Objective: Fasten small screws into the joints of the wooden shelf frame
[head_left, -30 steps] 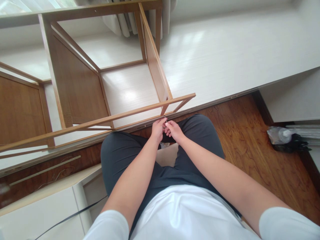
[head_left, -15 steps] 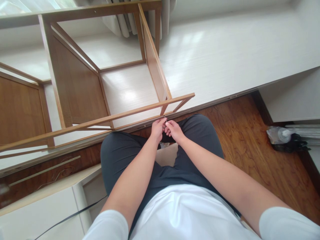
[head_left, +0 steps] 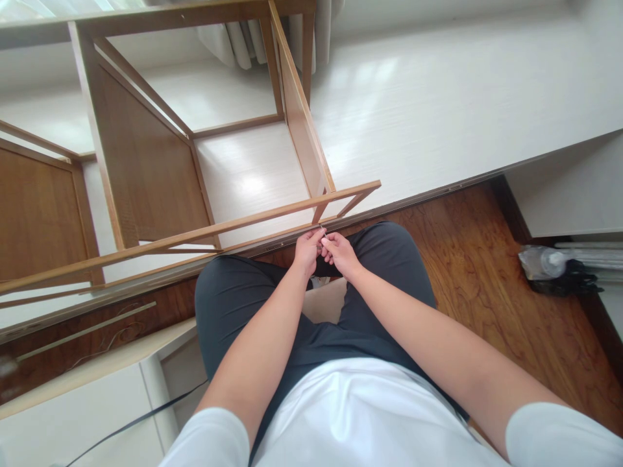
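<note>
My left hand (head_left: 307, 251) and my right hand (head_left: 341, 254) meet over my lap, fingertips close together. Both are closed in a pinch around something small and thin, too small to name. Just beyond them lies a wooden shelf frame (head_left: 233, 225), with its open cells and upright panels, and its near rail passes above my fingertips. An upright wooden panel (head_left: 299, 110) stands near the right end of that frame. Whether my fingers touch the frame I cannot tell.
The frame rests on a pale raised surface (head_left: 413, 117). Grey curtains (head_left: 238, 45) hang behind it. Below is a brown wooden floor (head_left: 467, 259). A clear plastic bag (head_left: 540, 261) and a black bag (head_left: 569, 279) lie at right. White furniture (head_left: 87, 415) stands at lower left.
My hands stay together in nearly the same place, with only slight finger movement. The view has shifted a little; the frame itself looks unmoved.
</note>
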Demonstrator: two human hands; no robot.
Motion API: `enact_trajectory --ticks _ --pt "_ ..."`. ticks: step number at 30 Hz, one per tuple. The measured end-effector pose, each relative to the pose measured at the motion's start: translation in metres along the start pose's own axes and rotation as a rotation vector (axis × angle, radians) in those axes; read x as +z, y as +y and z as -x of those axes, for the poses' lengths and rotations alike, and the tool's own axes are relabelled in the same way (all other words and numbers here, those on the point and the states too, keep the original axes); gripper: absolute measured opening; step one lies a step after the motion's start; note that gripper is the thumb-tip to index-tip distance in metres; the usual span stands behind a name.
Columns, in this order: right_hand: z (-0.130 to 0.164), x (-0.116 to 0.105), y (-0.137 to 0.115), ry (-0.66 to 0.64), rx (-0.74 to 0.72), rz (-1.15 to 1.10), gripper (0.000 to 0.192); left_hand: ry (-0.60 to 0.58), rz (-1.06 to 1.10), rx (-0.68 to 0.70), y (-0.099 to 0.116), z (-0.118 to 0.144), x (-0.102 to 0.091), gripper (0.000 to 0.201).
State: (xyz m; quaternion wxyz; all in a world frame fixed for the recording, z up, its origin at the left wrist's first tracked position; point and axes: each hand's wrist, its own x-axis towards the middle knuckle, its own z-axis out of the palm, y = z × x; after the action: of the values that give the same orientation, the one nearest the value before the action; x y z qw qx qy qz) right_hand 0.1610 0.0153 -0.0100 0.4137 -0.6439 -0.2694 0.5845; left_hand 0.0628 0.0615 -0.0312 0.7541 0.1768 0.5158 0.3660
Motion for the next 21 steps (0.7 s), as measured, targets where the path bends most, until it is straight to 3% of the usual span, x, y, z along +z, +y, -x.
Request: enact_trajectory --ticks 21 --pt "0.001 0.003 -0.004 0.008 -0.030 0.059 0.030 0.054 0.016 -0.055 0.011 0.009 0.006 0.035"
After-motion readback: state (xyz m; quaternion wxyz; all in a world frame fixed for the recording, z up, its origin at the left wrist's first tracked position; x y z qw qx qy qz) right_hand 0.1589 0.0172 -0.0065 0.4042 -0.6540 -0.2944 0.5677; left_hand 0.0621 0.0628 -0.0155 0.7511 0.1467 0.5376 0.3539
